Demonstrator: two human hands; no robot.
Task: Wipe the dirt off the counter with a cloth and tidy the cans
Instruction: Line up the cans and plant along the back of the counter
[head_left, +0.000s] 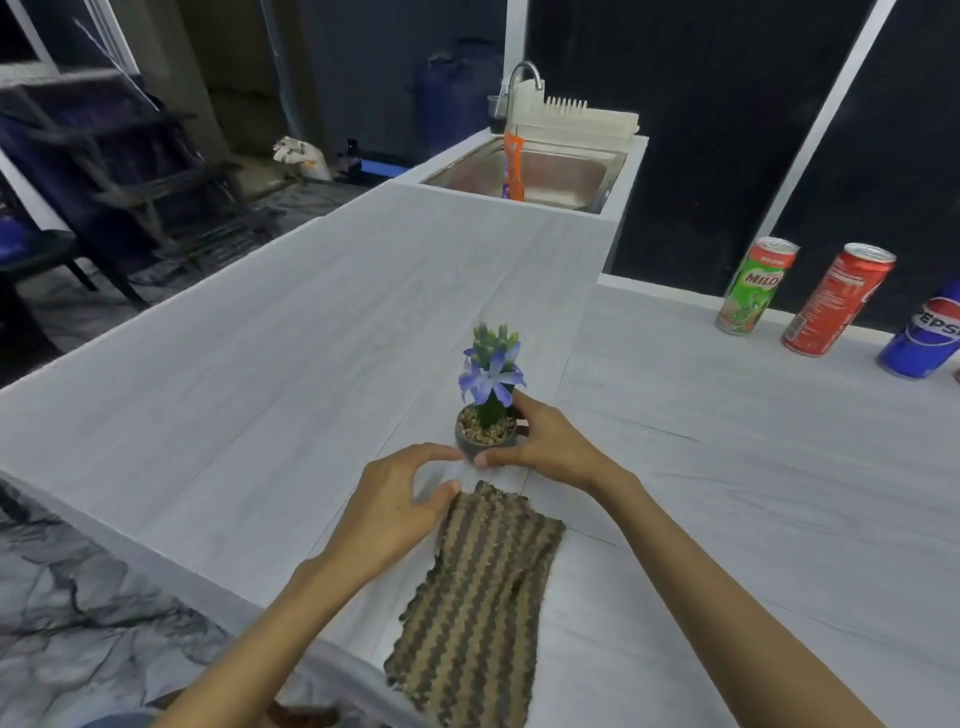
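Nearest, a striped cloth (475, 603) lies flat on the pale worktop (260, 364). Just beyond it, the right hand (540, 441) grips a small plant pot (485, 434), while the left hand (395, 501) curls loosely beside it, thumb touching the cloth. Far right stand three cans (826, 299).

green can (756, 285): "MILO" | blue can (924, 340): "PEPSI"

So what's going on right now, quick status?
Right hand gripping the small plant pot; left hand touching it. Cloth flat on counter, untouched. Three cans upright, far right.
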